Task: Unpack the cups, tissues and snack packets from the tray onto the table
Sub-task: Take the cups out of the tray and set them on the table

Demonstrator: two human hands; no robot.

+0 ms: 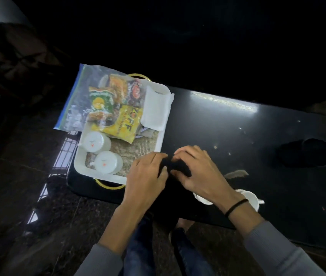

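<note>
At the left end of a glossy black table (237, 136), a white rectangular tray (78, 166) with curved gold handles (108, 187) and a beige woven lining (138, 145). Holds two white ceramic cups, both mouth down: one (96, 141) against the left wall, the other (108, 162) just beside it, closer to the near rim. Holds also a clear plastic zip bag with a blue edge (74, 100), lying across the far half and hanging out over the left wall. Inside the bag, snack packets heaped together: a yellow packet (122, 124) printed ZOFF nearest the cups, a green and orange packet (99, 104) behind it, more beyond, too jumbled to count. Along the right wall, a folded stack of white tissues (155, 109), tilted against the rim and overlapping it.

Just right of the tray's near right corner, above the table top, both hands close together. Left hand (148, 176): back up, fingers curled down onto a small, soft-looking black lump (178, 166). Right hand (198, 172): likewise back up, fingers bent and clamped on the other side of the black lump, thumb hidden. Cannot tell what the black lump is, nor whether it touches the table.

Under the right wrist, near the front edge of the table, a third white cup (251, 198), partly hidden by the forearm, out of the tray and on the table top. Round that wrist, a thin black band (236, 206). Toward the right end of the table, well apart from the hands, a dark round object (307, 152), hard to make out against the surface. Grey sleeves on both forearms.
</note>
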